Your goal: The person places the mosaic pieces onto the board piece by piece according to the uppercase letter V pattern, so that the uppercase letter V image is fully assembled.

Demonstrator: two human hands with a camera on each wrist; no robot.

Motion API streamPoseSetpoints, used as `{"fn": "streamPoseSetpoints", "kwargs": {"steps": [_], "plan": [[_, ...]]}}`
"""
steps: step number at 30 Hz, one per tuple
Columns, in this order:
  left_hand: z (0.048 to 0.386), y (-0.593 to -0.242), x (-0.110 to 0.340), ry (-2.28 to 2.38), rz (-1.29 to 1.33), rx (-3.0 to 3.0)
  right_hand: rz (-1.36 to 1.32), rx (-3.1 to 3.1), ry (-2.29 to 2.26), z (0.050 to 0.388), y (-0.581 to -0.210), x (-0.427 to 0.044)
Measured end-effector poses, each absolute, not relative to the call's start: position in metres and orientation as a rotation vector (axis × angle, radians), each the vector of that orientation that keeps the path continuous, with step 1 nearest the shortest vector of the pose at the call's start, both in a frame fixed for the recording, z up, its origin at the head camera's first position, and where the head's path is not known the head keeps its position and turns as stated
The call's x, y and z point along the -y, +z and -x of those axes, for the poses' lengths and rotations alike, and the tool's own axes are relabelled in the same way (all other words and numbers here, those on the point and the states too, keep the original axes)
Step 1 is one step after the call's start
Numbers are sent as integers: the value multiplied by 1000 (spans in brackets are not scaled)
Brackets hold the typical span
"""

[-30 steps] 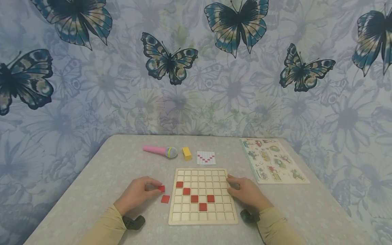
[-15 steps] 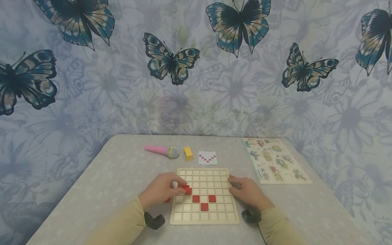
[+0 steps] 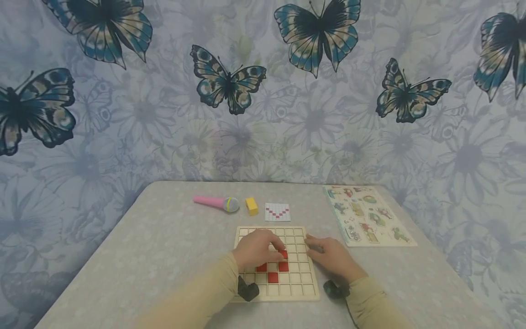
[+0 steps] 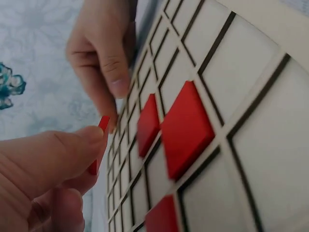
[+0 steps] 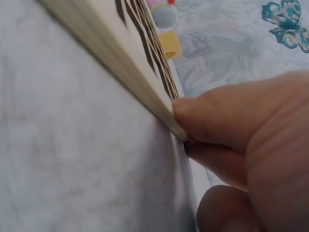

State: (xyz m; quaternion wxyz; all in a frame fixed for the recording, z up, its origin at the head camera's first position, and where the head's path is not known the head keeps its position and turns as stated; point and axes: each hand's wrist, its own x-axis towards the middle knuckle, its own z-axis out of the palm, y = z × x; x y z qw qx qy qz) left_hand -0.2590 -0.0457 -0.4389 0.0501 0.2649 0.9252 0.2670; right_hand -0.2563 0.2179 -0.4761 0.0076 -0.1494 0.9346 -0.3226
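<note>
My left hand (image 3: pixel 256 249) is over the wooden grid board (image 3: pixel 296 292), pinching a small red square tile (image 4: pixel 99 150) between thumb and finger. In the left wrist view that tile is tilted on edge, apart from the board. Several red tiles sit in the grid cells, among them one red tile (image 3: pixel 273 277) low in the middle and another red tile (image 3: pixel 283 266) just below the held one. The left hand and sleeve cover the board's left part. My right hand (image 3: pixel 333 258) holds the board's right edge with thumb and finger (image 5: pixel 212 116).
Behind the board lie a pink toy microphone (image 3: pixel 215 203), a yellow block (image 3: pixel 251 206) and a pattern card (image 3: pixel 277 212) with a red V of squares. A picture board (image 3: pixel 370 214) lies at the back right. A patterned wall stands behind the table (image 3: pixel 135 237).
My left hand has carried the red tile from the table left of the board rightward over the grid. The right hand stays at the board's right edge.
</note>
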Motion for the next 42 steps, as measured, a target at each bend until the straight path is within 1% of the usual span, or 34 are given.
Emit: {"fn": "streamPoseSetpoints", "kwargs": {"steps": [7,24,36,39,42], "plan": [[263,-450,26,792,-780,-2823,463,-2900,-1034,261,-478,-220],[262,-446,10,707,-792,-2853,433,-2907,-1051,263,-483,-222],[258,-446,9,760,-776,-2859,468,-2917,-1044,264,-486,-222],[257,-447,14,742,-813,-2914,463,-2927,-1040,264,-485,-222],[253,-443,31,736,-859,-2996,451,-2927,-1049,262,-484,-220]]}}
